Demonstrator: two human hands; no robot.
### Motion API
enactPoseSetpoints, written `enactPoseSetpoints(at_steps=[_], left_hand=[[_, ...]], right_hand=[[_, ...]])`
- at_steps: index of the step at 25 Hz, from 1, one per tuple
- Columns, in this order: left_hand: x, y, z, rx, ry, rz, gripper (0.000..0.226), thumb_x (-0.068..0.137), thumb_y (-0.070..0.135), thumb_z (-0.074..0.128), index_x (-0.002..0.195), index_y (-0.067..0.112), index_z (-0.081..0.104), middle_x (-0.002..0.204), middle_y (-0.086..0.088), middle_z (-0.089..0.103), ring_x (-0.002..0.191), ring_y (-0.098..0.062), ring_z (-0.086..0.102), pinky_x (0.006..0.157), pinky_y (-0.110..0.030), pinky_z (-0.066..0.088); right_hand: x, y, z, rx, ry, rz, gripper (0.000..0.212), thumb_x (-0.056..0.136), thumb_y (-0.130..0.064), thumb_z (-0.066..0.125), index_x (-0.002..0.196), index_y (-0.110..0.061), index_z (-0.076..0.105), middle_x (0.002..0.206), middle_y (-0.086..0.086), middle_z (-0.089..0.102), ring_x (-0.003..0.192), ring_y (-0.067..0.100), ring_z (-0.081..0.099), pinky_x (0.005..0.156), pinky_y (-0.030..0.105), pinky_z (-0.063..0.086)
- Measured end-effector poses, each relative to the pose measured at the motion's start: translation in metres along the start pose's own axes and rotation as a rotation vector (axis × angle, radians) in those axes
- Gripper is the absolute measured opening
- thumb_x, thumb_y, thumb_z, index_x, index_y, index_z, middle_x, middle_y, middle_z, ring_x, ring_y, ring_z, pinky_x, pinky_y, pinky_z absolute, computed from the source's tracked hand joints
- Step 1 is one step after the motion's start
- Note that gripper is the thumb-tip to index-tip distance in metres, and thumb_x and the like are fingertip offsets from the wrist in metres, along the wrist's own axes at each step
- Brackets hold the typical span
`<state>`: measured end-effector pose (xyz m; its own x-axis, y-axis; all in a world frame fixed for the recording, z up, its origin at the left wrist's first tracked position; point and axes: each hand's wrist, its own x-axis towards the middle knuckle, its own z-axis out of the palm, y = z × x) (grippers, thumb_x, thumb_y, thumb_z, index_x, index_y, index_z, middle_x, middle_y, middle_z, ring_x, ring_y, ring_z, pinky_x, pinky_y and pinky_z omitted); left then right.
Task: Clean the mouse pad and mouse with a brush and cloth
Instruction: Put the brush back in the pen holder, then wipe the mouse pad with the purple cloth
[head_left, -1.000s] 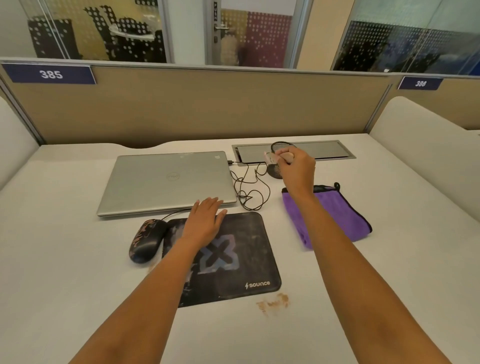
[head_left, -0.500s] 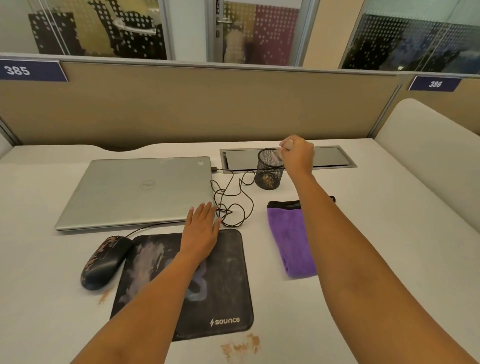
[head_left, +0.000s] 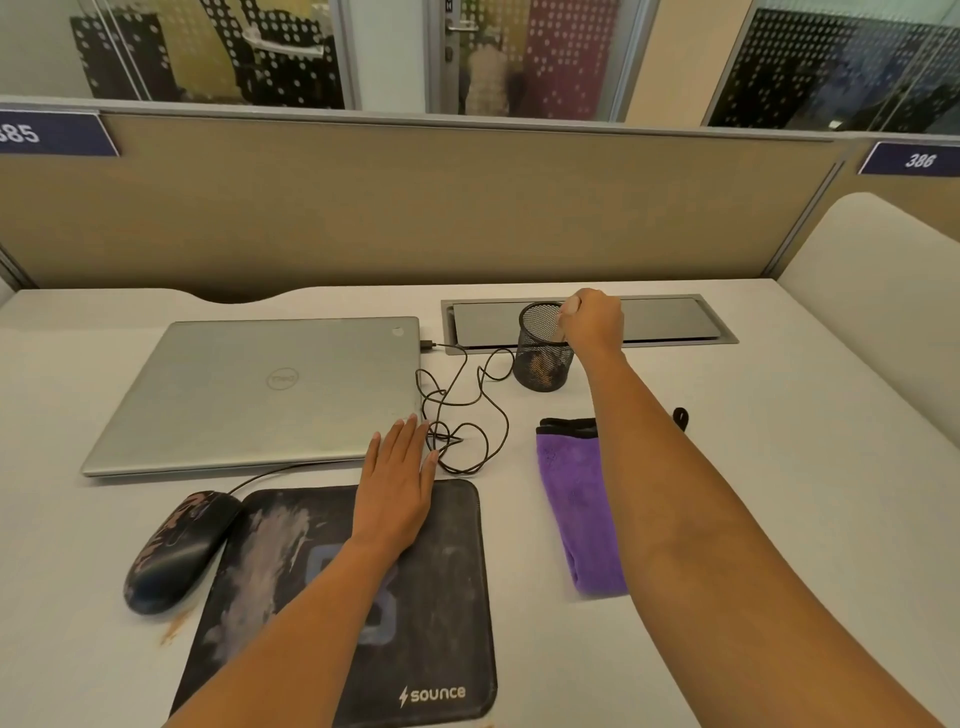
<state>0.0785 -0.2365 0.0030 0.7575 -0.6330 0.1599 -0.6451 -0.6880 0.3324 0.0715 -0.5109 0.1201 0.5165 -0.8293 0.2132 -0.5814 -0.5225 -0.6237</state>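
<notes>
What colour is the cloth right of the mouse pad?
The cloth is purple with black trim at its far end, clearest in the head view.

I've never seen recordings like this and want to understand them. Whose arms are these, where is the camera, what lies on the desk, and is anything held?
No machine here: a person works bare-handed, filmed by a wide-angle camera on their head, looking down. On the desk lie a closed laptop, a cable, a dirty mouse, a smudged mouse pad, a purple cloth and a mesh cup. The left hand rests flat on the pad's far edge. The right hand grips a pale handle, likely the brush, at the cup's rim.
</notes>
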Motion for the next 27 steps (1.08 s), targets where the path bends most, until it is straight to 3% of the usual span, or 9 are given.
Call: enactPoseSetpoints(at_steps=[5,11,16,19,27], left_hand=[[0.001,0.000,0.000,-0.006,-0.004,0.001,0.085,0.079,0.060,-0.021,0.146,0.019,0.011,0.156,0.002,0.012,0.144,-0.011,0.004,0.115,-0.028,-0.009],[0.001,0.001,-0.002,-0.039,0.010,-0.002,0.075,0.084,0.051,-0.008,0.146,0.017,0.016,0.155,0.001,0.017,0.143,-0.012,0.008,0.116,-0.029,-0.006],[0.000,0.013,-0.007,-0.094,0.101,-0.011,0.070,0.087,0.046,-0.001,0.145,0.014,0.024,0.152,-0.002,0.026,0.142,-0.015,0.017,0.118,-0.031,0.001],[0.004,0.025,-0.013,-0.121,0.152,-0.001,0.068,0.088,0.044,0.002,0.144,0.015,0.027,0.151,-0.002,0.029,0.141,-0.015,0.019,0.118,-0.032,0.003],[0.011,0.081,-0.012,-0.220,0.191,0.103,0.048,0.096,0.031,0.027,0.139,0.014,0.035,0.148,-0.006,0.034,0.141,-0.019,0.022,0.116,-0.032,0.008]], right_hand=[[0.001,0.003,-0.001,0.060,0.067,-0.010,0.021,0.091,-0.012,0.058,0.109,-0.004,0.064,0.106,0.017,0.067,0.096,0.029,0.064,0.072,0.025,0.047],[0.002,0.010,-0.012,0.124,0.172,-0.042,0.024,0.088,-0.013,0.062,0.111,-0.005,0.062,0.105,0.016,0.069,0.095,0.030,0.066,0.079,0.034,0.053],[-0.007,0.020,-0.027,0.167,0.214,-0.100,0.028,0.092,-0.015,0.059,0.117,-0.004,0.060,0.117,0.014,0.064,0.107,0.026,0.061,0.082,0.025,0.046],[-0.018,0.036,-0.036,0.200,0.268,-0.092,0.026,0.092,-0.014,0.057,0.116,-0.004,0.060,0.117,0.013,0.063,0.109,0.025,0.059,0.086,0.027,0.047],[-0.069,0.116,-0.043,0.013,0.144,0.045,0.034,0.093,-0.023,0.057,0.124,-0.010,0.055,0.126,0.013,0.057,0.118,0.027,0.051,0.089,0.034,0.048]])
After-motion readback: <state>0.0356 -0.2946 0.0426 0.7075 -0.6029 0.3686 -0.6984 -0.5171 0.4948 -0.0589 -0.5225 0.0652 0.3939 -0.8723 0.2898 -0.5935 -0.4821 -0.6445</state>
